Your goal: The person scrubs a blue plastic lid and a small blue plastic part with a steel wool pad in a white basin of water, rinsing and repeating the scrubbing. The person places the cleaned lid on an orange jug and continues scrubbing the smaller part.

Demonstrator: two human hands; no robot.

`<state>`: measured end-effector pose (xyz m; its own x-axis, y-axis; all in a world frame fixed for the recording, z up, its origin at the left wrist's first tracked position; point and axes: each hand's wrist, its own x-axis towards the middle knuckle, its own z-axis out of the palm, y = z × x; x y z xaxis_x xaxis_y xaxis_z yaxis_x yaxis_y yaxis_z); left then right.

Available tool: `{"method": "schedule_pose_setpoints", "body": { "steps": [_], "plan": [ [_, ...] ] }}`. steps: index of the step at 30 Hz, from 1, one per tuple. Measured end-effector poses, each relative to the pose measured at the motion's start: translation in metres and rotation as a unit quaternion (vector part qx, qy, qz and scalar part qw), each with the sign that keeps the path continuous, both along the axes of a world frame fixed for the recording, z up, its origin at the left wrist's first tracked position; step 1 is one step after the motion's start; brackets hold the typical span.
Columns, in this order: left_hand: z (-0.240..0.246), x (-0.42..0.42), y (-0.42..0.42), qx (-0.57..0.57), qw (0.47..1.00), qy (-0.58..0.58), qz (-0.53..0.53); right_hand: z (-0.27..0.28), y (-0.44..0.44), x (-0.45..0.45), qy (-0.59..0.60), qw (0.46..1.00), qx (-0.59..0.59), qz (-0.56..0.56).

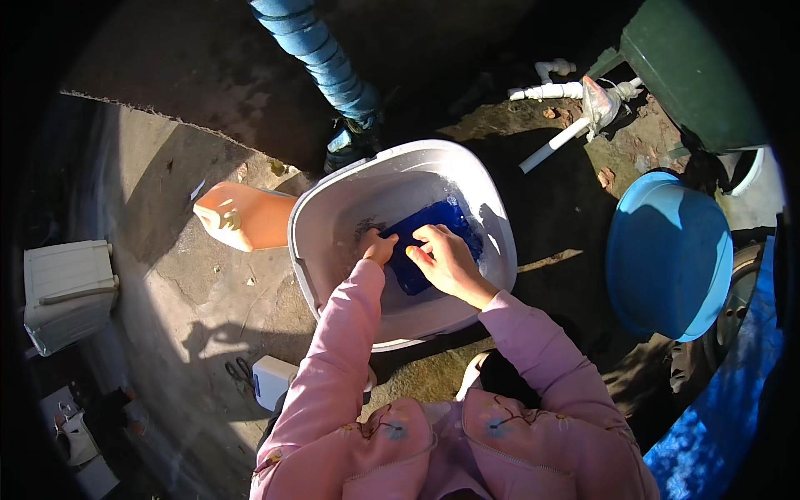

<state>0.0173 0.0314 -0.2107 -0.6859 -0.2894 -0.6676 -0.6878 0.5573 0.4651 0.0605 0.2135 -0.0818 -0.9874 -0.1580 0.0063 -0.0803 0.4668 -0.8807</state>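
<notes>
Before me on the ground stands a grey-white plastic tub (400,338). Inside it lies a flat, dark blue rectangular thing (409,265); whether it is a tray or a lid I cannot tell. My left hand (379,247) is at the left edge of the blue thing, with the thumb pointing right and the other fingers partly hidden, so its grip cannot be judged. Over the right part of the blue thing is my right hand (447,259), its fingers curled and apart, and nothing visible between them.
An orange plastic jug (256,215) lies against the tub's left side. Behind the tub rises a blue-wrapped pipe (319,56). To the right are a blue basin (669,256), white plastic pipes (553,147) and a green container (694,81). Scissors (239,373) lie near a white-and-blue box (273,381).
</notes>
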Motion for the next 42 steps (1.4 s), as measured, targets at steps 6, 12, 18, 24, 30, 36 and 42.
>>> {"method": "schedule_pose_setpoints", "body": {
  "steps": [6,12,18,24,30,36,42],
  "plan": [
    [-0.018,0.011,0.018,-0.055,0.994,-0.079,-0.044,0.012,0.003,-0.001,0.033,0.999,-0.022,-0.026],
    [-0.014,-0.005,0.006,-0.149,0.986,0.072,-0.02,0.022,0.011,-0.002,0.004,0.998,-0.054,-0.042],
    [0.101,-0.034,0.022,-0.007,0.935,0.292,-0.201,0.021,0.019,0.001,0.042,0.996,-0.029,-0.077],
    [0.244,-0.026,0.044,-0.223,0.691,0.495,-0.477,0.035,0.022,-0.001,-0.078,0.993,-0.017,-0.091],
    [0.314,-0.04,0.036,-0.274,0.589,0.584,-0.487,0.031,0.033,0.002,-0.035,0.993,0.043,-0.101],
    [0.32,-0.025,0.011,-0.256,0.614,0.594,-0.452,0.034,0.034,0.0,-0.05,0.992,0.052,-0.104],
    [0.306,-0.014,0.0,-0.206,0.76,0.541,-0.296,0.027,0.032,-0.002,-0.055,0.988,0.064,-0.126]
  ]
}}
